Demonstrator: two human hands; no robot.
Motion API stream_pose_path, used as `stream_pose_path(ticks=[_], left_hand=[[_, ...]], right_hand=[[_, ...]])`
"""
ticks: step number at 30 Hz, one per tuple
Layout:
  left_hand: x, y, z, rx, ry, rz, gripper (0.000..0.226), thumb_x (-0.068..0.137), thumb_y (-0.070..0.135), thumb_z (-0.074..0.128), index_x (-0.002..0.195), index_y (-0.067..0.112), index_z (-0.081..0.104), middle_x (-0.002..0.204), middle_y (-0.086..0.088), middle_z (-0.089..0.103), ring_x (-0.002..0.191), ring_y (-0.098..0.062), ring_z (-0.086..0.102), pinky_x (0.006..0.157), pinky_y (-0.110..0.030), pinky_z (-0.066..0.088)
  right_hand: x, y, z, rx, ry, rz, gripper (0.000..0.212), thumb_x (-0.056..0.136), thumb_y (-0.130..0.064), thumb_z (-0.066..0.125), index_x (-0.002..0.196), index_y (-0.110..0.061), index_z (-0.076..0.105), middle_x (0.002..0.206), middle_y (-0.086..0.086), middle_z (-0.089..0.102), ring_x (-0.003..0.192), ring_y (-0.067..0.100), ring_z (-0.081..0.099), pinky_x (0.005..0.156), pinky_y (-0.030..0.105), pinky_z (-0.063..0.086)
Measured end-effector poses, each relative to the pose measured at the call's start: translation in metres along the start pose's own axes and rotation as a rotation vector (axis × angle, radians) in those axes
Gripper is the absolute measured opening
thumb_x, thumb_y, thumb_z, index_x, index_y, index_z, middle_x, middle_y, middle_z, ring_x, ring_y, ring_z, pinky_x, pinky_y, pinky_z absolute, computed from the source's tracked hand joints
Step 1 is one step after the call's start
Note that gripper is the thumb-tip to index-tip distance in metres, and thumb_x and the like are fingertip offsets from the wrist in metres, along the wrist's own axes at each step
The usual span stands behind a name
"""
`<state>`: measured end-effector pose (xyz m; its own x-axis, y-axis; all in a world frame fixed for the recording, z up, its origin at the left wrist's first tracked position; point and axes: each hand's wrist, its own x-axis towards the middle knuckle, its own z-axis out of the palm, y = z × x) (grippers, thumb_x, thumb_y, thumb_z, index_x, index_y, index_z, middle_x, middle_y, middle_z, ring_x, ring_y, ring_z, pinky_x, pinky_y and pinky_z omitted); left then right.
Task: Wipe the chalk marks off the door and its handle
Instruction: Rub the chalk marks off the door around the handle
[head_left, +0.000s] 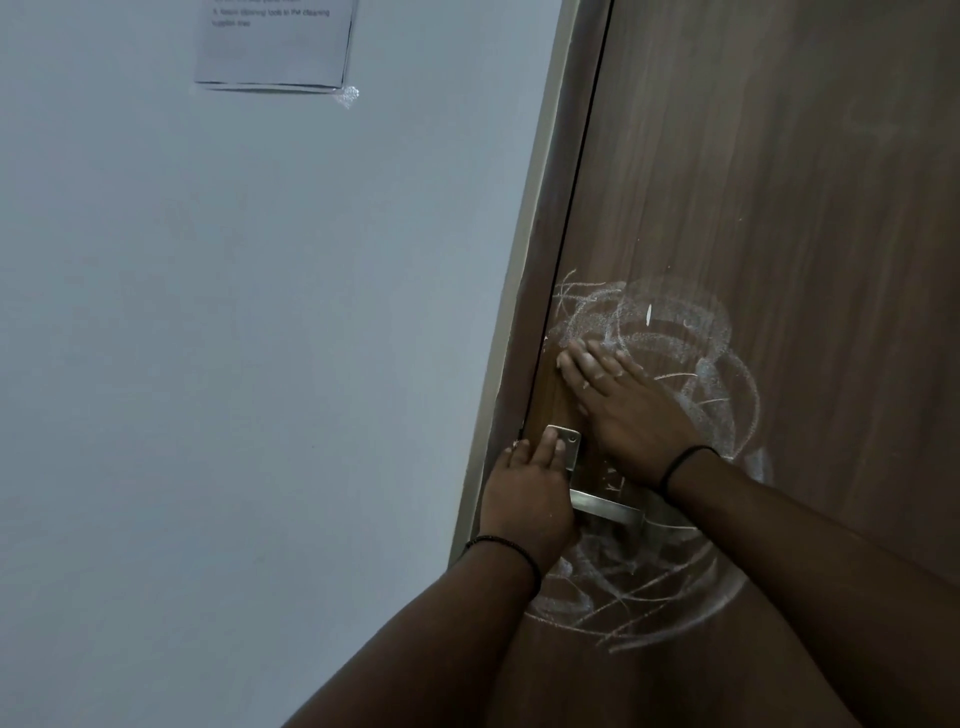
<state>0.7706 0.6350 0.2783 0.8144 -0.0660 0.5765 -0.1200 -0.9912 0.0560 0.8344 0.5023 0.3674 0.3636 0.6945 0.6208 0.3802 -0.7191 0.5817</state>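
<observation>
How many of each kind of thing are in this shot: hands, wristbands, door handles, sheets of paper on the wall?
Hands: 2, left, right
Wristbands: 2, left wrist, right wrist
Door handles: 1
Sheets of paper: 1
Total: 6

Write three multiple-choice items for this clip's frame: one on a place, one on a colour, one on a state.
1. Where does the right hand lie?
A. flat on the door above the handle
B. on the wall
C. on the paper sheet

2. What colour are the chalk marks?
A. red
B. white
C. blue

3. How is the left hand?
A. fingers straight, resting on the handle plate
B. clenched in a fist, away from the door
C. holding a cloth

Answers: 1 A, the palm is spread on the wood among the scribbles; 2 B, the swirls show white on the brown wood; 3 A, its fingertips reach the metal plate and no cloth is seen.
</observation>
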Motion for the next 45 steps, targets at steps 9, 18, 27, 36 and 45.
stream_pose_path(ticks=[9,18,27,36,45], left_hand=[[0.0,0.0,0.002,-0.026,0.001,-0.026,0.071,0.098,0.036,0.044,0.157,0.016,0.009,0.166,0.0,0.003,0.149,-0.034,0.018,0.121,-0.044,0.016],[-0.003,0.001,0.006,-0.022,0.017,-0.042,0.069,0.099,0.036,0.041,0.157,0.02,0.008,0.166,0.003,-0.001,0.144,-0.034,0.028,0.119,-0.049,0.019],[-0.005,0.002,0.002,0.011,-0.002,-0.067,0.065,0.101,0.032,0.037,0.157,0.018,0.008,0.166,0.002,-0.002,0.129,-0.036,0.045,0.109,-0.045,0.035],[-0.008,0.001,-0.005,-0.068,-0.027,-0.073,0.068,0.101,0.035,0.041,0.157,0.021,0.006,0.165,0.009,-0.004,0.118,-0.026,0.059,0.095,-0.043,0.049],[-0.009,0.003,-0.007,-0.133,-0.042,-0.09,0.068,0.1,0.031,0.042,0.157,0.026,0.005,0.164,0.015,-0.005,0.1,-0.024,0.065,0.083,-0.039,0.053]], right_hand=[[0.009,-0.009,-0.002,0.022,-0.056,-0.064,0.057,0.106,-0.027,0.025,0.157,-0.016,0.001,0.165,0.004,-0.002,0.152,0.02,-0.004,0.124,0.036,-0.002],[0.033,-0.02,-0.007,0.063,-0.052,0.017,0.06,0.105,-0.026,0.026,0.156,-0.012,-0.004,0.164,0.007,-0.011,0.151,0.021,-0.01,0.123,0.037,-0.004],[0.049,-0.009,-0.017,0.067,-0.002,0.147,0.061,0.105,-0.03,0.026,0.156,-0.014,-0.004,0.164,0.005,-0.009,0.152,0.02,-0.007,0.123,0.037,-0.004],[0.038,0.002,-0.02,0.033,-0.02,0.154,0.062,0.105,-0.034,0.023,0.155,-0.016,-0.009,0.164,0.005,-0.012,0.151,0.02,-0.011,0.123,0.038,-0.003],[0.042,-0.015,-0.023,0.074,-0.071,0.108,0.062,0.105,-0.037,0.023,0.156,-0.016,-0.005,0.164,0.004,-0.01,0.152,0.018,-0.008,0.124,0.037,-0.003]])
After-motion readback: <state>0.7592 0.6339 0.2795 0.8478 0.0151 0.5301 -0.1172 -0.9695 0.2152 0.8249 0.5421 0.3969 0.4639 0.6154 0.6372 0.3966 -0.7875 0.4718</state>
